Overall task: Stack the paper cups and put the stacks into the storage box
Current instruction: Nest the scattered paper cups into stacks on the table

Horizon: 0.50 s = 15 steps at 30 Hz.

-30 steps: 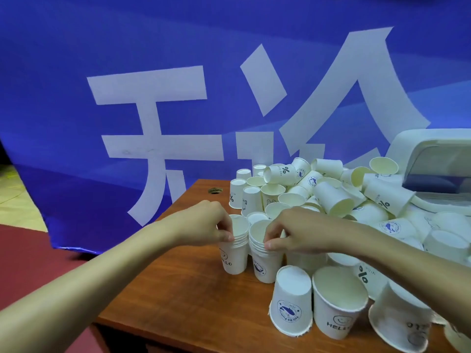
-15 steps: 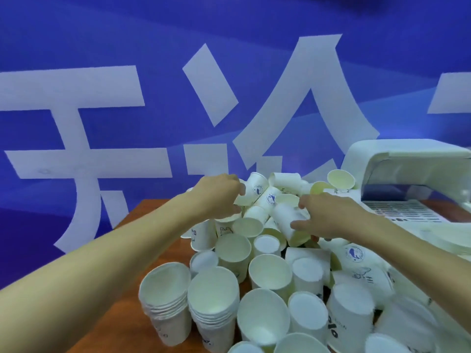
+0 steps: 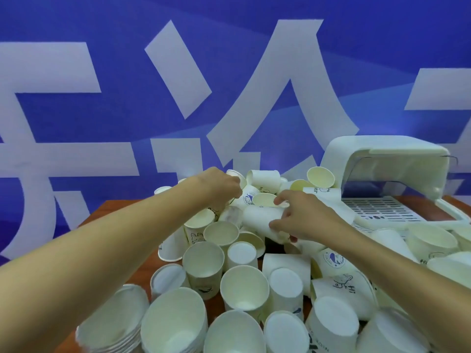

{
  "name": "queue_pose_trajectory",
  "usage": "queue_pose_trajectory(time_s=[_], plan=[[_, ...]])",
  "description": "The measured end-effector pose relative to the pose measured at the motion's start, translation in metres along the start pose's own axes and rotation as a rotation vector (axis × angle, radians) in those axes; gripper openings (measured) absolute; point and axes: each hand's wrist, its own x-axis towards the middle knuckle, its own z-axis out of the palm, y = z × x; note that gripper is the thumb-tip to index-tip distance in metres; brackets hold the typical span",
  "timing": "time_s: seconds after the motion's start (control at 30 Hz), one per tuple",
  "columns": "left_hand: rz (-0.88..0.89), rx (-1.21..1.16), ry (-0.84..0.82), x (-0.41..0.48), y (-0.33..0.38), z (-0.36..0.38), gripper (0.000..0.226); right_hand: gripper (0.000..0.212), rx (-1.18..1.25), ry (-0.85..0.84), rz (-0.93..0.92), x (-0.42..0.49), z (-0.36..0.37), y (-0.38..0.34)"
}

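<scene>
your right hand (image 3: pixel 303 220) has its grip curled round a paper cup (image 3: pixel 257 220) lying on its side at the centre of the frame, thumb low, fingers over the top. the cup's long axis runs across the frame: closed base toward your left hand (image 3: pixel 221 187), mouth tucked under your right palm. the left grip is curled in among the far cups (image 3: pixel 262 177) — whether it holds one can't be told. the stacks (image 3: pixel 112 324) stand at lower left, the storage box (image 3: pixel 382 154) at upper right — so this cup probably wants turning mouth-up before it nests.
</scene>
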Motion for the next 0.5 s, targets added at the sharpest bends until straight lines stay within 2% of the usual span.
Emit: queue_pose_trajectory(time_s=[0.3,0.43,0.5], plan=[[0.029,0.296,-0.024,0.004,-0.005,-0.002,0.027,0.053,-0.062,0.262,-0.211,-0.009,-0.005,-0.012],[-0.037,0.305,-0.028,0.0,-0.007,-0.011,0.007,0.047,-0.179,0.343,-0.314,-0.012,-0.005,-0.016],[-0.072,0.318,-0.023,-0.007,-0.008,-0.014,0.017,0.044,-0.222,0.364,-0.339,-0.013,-0.006,-0.017]])
